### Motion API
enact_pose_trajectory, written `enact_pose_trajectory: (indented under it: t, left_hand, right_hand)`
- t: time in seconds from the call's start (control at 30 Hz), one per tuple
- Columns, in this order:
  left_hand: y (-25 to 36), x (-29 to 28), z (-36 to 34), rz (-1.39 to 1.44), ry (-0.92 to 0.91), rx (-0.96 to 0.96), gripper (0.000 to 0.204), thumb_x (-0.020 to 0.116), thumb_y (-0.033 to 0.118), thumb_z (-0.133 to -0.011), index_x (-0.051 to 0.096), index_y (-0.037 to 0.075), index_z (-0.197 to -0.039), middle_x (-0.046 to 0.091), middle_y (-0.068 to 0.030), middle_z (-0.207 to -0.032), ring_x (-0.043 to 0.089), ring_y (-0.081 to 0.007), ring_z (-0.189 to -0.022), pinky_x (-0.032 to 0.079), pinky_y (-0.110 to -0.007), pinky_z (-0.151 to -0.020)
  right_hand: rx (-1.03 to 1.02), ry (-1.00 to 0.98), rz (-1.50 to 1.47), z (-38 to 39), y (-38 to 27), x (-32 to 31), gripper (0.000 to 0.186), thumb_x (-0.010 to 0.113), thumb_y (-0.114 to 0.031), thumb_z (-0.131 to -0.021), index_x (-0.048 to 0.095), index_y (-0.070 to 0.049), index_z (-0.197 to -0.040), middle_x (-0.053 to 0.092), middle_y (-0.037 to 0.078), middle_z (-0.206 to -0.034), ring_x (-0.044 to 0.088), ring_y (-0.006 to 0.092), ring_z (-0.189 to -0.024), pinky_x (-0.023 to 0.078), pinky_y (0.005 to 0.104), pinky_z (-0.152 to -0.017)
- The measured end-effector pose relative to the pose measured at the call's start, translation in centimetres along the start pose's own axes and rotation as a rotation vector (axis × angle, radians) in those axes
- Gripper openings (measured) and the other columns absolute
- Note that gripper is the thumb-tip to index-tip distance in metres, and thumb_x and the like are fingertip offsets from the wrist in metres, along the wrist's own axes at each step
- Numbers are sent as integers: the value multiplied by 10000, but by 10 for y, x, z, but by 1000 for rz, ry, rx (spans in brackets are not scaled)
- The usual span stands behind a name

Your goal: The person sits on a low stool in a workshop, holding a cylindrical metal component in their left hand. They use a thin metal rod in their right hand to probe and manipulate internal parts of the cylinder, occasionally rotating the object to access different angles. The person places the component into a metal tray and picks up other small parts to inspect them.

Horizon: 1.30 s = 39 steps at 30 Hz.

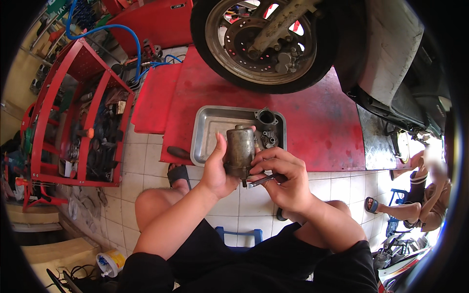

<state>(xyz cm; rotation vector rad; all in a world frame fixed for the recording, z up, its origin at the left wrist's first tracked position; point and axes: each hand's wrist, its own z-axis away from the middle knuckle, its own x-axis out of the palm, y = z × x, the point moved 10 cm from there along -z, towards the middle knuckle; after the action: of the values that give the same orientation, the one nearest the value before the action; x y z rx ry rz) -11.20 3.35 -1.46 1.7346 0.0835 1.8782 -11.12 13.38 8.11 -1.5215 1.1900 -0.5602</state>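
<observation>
A worn grey metal cylinder (pixel 239 149), which looks like a small starter motor, stands roughly upright in my left hand (pixel 216 171), its narrow shaft end pointing down. My left fingers and thumb close around its left side. My right hand (pixel 289 181) pinches a slim dark tool (pixel 264 180) with a pale tip near that lower end; its exact kind is unclear. Some right fingertips rest against the cylinder's lower right side. Behind the cylinder lies a shallow metal tray (pixel 207 122), holding a round hollow metal part (pixel 266 116) and small metal pieces (pixel 268 139).
The tray sits on a red lift platform (pixel 317 117) under a motorcycle wheel (pixel 259 83). A dark handle (pixel 179 152) lies left of the tray. A red shelf rack (pixel 73 180) with parts stands left. A blue stool (pixel 239 234) shows between my legs; another person (pixel 425 205) sits right.
</observation>
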Motion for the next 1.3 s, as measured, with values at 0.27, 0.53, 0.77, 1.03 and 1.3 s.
enact_pose_trajectory:
  t: [0.27, 0.53, 0.77, 1.03, 1.3]
  left_hand:
    - [-3, 8, 5, -26, -4, -56, 822, 318, 761, -932, 422, 159, -1482, 626, -69, -1138, 613, -208, -1037, 516, -389, -897]
    - [-12, 10, 4, -6, -63, -77, 836, 319, 740, -950, 379, 119, -1507, 608, -105, -1235, 615, -230, -952, 512, -346, -647]
    - [-3, 15, 3, 55, -15, 21, 851, 313, 756, -944, 386, 87, -1465, 585, -177, -1274, 614, -281, -1089, 527, -406, -892]
    - [2, -5, 4, 3, 36, 4, 817, 350, 739, -948, 386, 112, -1470, 603, -145, -1239, 622, -252, -1015, 529, -370, -802]
    - [3, 32, 9, -73, -74, 85, 746, 368, 659, -990, 441, 62, -1431, 580, -127, -1288, 565, -282, -1225, 445, -422, -1064]
  right_hand:
    - [-169, 32, 261, -2, -17, 1, 225, 807, 21, -704, 711, -25, -902, 665, 87, -985, 706, 240, -839, 607, 327, -684]
    - [-151, 15, 217, 0, -13, -5, 245, 875, -83, -687, 695, -36, -847, 674, 94, -974, 696, 256, -858, 584, 379, -715]
    - [-244, -19, 168, 1, -22, -2, 229, 788, -127, -784, 668, -65, -969, 653, 59, -1067, 684, 269, -775, 544, 351, -581]
    - [-220, -38, 266, 1, -14, 3, 235, 787, -137, -785, 668, -59, -973, 657, 67, -1069, 693, 263, -782, 544, 349, -585]
    - [-306, -86, 189, 4, -24, 3, 220, 748, -166, -826, 631, -44, -967, 637, 94, -1069, 658, 333, -816, 529, 383, -642]
